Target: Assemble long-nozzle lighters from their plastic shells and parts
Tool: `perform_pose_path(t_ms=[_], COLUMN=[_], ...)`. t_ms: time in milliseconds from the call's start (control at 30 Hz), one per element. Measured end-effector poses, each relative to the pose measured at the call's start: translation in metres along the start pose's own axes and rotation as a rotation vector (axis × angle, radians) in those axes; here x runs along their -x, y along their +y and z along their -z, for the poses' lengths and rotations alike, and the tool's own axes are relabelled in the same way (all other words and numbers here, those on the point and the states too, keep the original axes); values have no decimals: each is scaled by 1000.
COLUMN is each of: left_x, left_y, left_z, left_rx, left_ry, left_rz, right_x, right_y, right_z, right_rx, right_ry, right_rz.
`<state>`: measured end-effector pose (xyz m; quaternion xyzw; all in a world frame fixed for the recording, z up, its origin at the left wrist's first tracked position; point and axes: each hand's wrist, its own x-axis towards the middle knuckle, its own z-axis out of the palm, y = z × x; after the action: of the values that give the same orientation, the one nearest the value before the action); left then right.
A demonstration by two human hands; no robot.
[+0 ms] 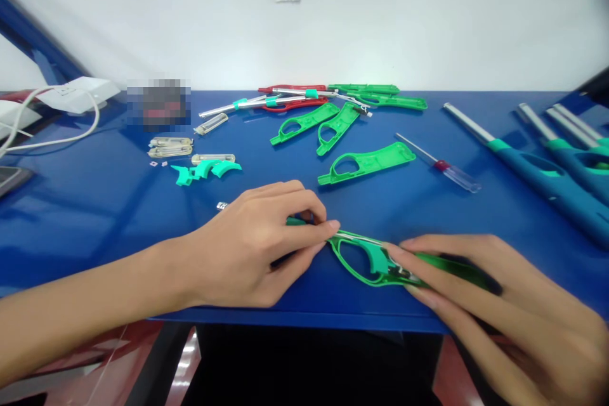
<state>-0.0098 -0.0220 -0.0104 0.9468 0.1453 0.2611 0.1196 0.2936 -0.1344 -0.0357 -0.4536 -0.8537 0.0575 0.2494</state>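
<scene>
A green lighter half-shell (339,260) lies near the table's front edge, its open inner side facing up. Inside it sit a teal trigger (378,258), a thin metal rod along the upper edge and a small dark part by the trigger. My left hand (259,241) pinches the shell's narrow end between thumb and fingers. At the wide end, my right hand (495,292) has its fingers closed on the shell and the parts by the trigger, covering much of that end. A small metal tip (221,205) shows just beyond my left hand.
Loose green half-shells (371,162) lie beyond my hands, with a screwdriver (451,176) to their right. Assembled blue lighters (537,171) lie at the right. Teal triggers (205,170), clear fuel tanks (170,147) and metal lighter tubes (238,104) are at left and back. A white cable (98,117) curves far left.
</scene>
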Motion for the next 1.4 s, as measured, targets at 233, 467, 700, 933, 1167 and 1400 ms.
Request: perform_pose_path(t_ms=[233, 467, 700, 933, 1167, 1400], left_x=[0, 0, -2, -1, -3, -6], left_y=[1, -1, 0, 3, 2, 4], left_z=[1, -1, -3, -3, -3, -3], left_rx=[-35, 1, -32, -85, -13, 45], left_ry=[-2, 19, 26, 4, -61, -87], left_rz=[-7, -2, -1, 8, -12, 39], right_x=[-1, 0, 1, 3, 5, 5], right_y=[-2, -4, -3, -2, -1, 4], right_z=[-3, -6, -5, -9, -8, -10], right_rx=[-4, -51, -81, -70, -61, 33], right_ry=[-3, 116, 108, 95, 84, 27], right_rz=[-51, -49, -59, -56, -65, -69])
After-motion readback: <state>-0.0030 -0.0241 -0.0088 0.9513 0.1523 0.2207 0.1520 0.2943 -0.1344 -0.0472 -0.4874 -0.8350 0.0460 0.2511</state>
